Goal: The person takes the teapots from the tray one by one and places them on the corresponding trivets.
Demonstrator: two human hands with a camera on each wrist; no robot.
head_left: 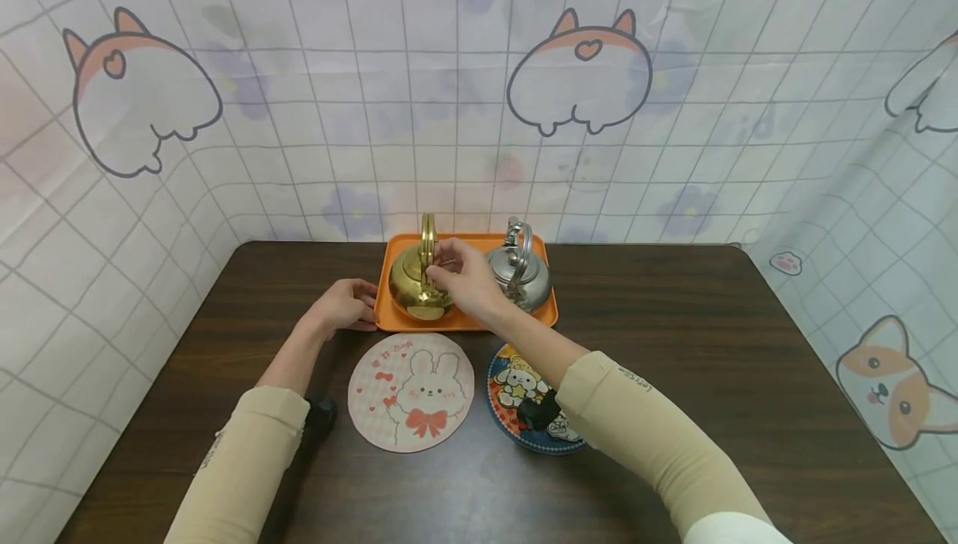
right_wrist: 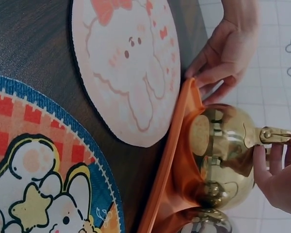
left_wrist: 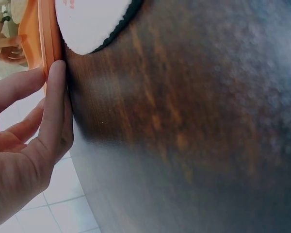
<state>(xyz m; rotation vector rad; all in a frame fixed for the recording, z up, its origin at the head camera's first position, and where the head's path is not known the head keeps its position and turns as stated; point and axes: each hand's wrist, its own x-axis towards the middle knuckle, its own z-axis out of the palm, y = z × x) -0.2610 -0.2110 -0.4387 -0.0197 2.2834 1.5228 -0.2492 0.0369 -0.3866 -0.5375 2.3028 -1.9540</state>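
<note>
On an orange tray [head_left: 467, 323] at the back of the table stand a gold kettle [head_left: 407, 286] and a silver kettle [head_left: 535, 284], side by side. My right hand [head_left: 467, 279] pinches the upright handle of the gold kettle, which sits at the tray's left. In the right wrist view, the thumb [right_wrist: 263, 167] meets the handle near its hinge on the gold kettle [right_wrist: 230, 170]. My left hand [head_left: 346, 307] is at the tray's front left corner. Its fingertips grip the rim of the tray [left_wrist: 47, 34] in the left wrist view.
In front of the tray lies a round pink rabbit mat [head_left: 412, 394]. Right of it is a round blue-edged cartoon mat [head_left: 516, 382], partly under my right forearm. A patterned cloth [head_left: 464, 111] hangs right behind the dark wooden table [head_left: 674, 344].
</note>
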